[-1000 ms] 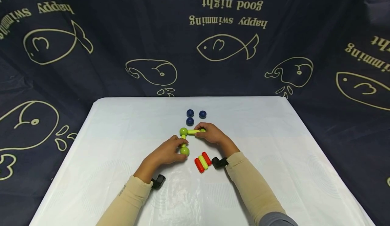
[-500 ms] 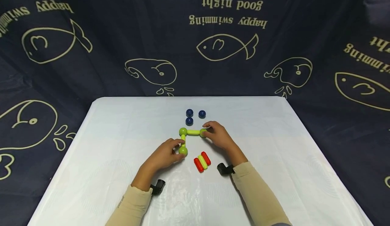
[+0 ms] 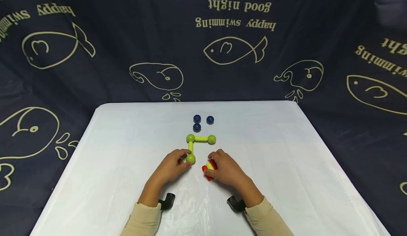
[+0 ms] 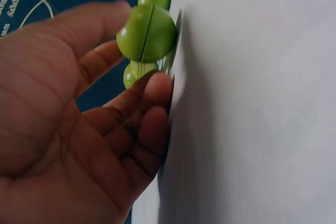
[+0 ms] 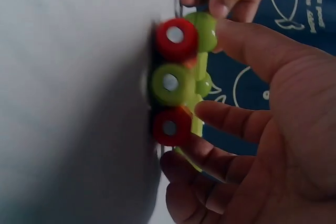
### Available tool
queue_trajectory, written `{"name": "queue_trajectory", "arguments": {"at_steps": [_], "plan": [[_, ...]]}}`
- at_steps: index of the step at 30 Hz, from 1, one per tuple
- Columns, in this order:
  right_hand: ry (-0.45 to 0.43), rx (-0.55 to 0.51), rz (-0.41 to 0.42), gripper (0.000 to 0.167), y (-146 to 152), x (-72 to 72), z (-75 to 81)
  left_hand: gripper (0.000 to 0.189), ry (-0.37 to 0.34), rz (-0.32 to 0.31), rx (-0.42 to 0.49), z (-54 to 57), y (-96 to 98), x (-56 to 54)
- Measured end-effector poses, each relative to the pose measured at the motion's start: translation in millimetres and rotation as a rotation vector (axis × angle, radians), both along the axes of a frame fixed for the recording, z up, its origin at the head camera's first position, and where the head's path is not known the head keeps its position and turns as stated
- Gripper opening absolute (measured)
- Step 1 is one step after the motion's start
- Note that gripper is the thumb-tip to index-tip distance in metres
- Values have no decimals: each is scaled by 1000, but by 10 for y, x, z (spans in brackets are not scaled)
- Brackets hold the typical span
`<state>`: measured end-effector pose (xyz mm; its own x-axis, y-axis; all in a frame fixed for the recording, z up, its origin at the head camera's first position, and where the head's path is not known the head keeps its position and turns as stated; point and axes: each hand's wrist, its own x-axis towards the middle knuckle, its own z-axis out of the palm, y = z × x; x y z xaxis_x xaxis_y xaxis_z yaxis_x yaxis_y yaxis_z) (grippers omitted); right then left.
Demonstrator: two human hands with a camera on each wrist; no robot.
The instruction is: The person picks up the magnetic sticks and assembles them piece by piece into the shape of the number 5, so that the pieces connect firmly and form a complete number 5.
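Two bare hands over a white desk. The left hand pinches the near green ball between thumb and fingertips, partly covering it; the left-wrist view shows the ball's seam. Ahead of this hand, a short rod, the corner green ball, a second short rod and the end green ball complete an L; from the left wrist, the other two balls are partly hidden. The right hand is spread, thumb and fingers apart, over a left red rod, a yellow-green rod and a right red rod, side by side. From above it hides much of all three; whether it touches them cannot be told. The right-wrist view shows their pale round end faces, slightly blurred. Three blue balls lie beyond both hands.

Behind the hands, a dark cloth bears outlined fish and whales and upside-down lettering, "good night" and "happy swimming", cut off at both side edges. From the left wrist, "happy" reads, the following word broken off; from the right wrist, the letters are too blurred to read. Behind the hands' wrists, both sleeves are cut off by the lower edge; a faint mark on the left one is illegible
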<state>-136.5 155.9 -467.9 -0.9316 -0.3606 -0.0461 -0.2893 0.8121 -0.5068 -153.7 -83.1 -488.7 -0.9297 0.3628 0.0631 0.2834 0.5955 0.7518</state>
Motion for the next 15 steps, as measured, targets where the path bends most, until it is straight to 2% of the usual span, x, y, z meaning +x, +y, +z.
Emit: {"name": "queue_trajectory", "arguments": {"at_steps": [3, 7, 15], "plan": [[50, 24, 15, 44, -23, 59, -53, 37, 31, 27, 6, -43, 3, 39], [101, -9, 1, 39, 17, 64, -88, 37, 67, 40, -4, -81, 23, 61], [100, -49, -104, 34, 393, -142, -110, 35, 84, 45, 4, -85, 45, 50]]}}
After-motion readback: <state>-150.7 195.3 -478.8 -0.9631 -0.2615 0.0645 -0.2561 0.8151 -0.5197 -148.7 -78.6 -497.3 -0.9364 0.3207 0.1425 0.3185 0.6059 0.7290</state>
